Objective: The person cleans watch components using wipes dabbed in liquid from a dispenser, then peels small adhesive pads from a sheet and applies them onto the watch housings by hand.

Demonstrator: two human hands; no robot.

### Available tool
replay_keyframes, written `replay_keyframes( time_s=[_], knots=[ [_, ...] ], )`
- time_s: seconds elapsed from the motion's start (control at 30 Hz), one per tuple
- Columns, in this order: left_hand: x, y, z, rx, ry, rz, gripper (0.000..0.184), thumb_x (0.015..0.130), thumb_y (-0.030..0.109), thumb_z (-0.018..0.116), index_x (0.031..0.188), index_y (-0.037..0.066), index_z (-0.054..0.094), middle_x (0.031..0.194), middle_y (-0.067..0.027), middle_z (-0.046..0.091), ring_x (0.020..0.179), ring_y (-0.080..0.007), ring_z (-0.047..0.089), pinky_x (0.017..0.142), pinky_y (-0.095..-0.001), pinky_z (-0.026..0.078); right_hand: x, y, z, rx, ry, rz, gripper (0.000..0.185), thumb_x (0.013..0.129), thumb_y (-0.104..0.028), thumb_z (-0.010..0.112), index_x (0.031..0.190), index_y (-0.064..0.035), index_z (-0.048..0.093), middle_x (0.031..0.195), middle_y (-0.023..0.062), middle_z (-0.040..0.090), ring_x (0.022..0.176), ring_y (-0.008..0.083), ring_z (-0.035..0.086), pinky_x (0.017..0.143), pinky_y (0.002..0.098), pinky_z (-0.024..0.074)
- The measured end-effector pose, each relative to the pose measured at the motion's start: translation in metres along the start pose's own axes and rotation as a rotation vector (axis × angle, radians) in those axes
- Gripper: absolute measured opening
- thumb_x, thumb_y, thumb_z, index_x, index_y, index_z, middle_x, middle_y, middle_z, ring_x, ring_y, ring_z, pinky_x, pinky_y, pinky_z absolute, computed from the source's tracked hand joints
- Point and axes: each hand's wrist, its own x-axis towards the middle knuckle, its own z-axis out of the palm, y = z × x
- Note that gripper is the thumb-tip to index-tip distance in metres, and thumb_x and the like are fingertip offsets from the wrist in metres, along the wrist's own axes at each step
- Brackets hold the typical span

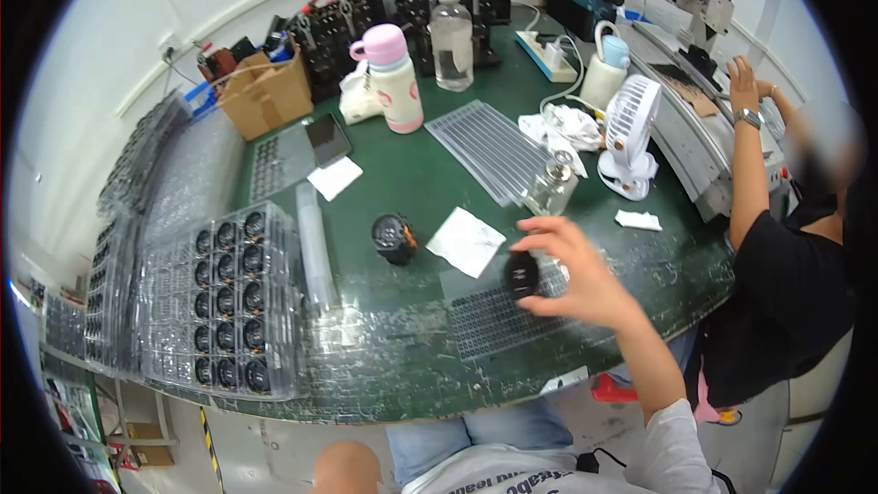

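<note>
My right hand (pixel 581 279) pinches a round black part (pixel 521 274) between thumb and fingers, above a sheet with rows of small dark pieces (pixel 489 320). My left hand is not visible; only part of the left arm (pixel 347 467) shows at the bottom edge. A round black lens-like part with orange bits (pixel 394 239) stands on the green table (pixel 384 348). Between it and my right hand lies a white wipe (pixel 465 241). On the left, a clear tray (pixel 293 348) holds several round black parts in rows.
Behind my right hand stand a glass bottle (pixel 551 185) and a white fan (pixel 631 123). Farther back are a pink-lidded bottle (pixel 396 82), a clear bottle (pixel 452 41) and a striped sheet (pixel 489 146). Another person (pixel 777 293) works at a machine (pixel 686 128) on the right.
</note>
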Motion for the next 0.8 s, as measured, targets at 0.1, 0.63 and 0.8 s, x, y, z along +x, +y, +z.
replay_keyframes(
  time_s=[0.1,0.63,0.8],
  knots=[
    [-0.073,-0.026,-0.032,0.419,-0.526,-0.634,0.014,0.076,0.017,0.057,0.070,0.006,0.051,0.064,-0.0041,0.049,0.061,-0.0200,0.047,0.064,-0.0338,0.040,0.038,-0.015,0.031,-0.042,0.089,-0.107,0.056,0.060,-0.010,0.078,0.112,-0.0116,0.057,0.128,0.0081,0.047,0.117,0.0288,0.047,0.097,0.0398,0.0399],
    [-0.146,-0.053,-0.060,0.615,-0.687,-1.977,0.023,0.095,0.010,0.051,0.117,0.004,0.051,0.088,-0.0027,0.062,0.077,-0.0064,0.056,0.067,-0.0208,0.045,0.030,-0.009,0.084,0.317,-0.141,0.197,0.042,0.071,-0.010,0.076,0.104,-0.0061,0.051,0.091,0.0042,0.058,0.089,0.0195,0.057,0.078,0.0326,0.0474],
    [-0.145,-0.056,-0.060,0.574,-0.572,-2.104,0.023,0.096,0.012,0.051,0.117,0.005,0.050,0.083,-0.0012,0.062,0.063,-0.0019,0.047,0.052,-0.0183,0.036,0.027,-0.003,0.094,-0.034,-0.149,-0.037,0.032,0.069,-0.010,0.075,0.097,-0.0069,0.058,0.093,0.0060,0.061,0.091,0.0260,0.057,0.079,0.0355,0.0478]
  ],
)
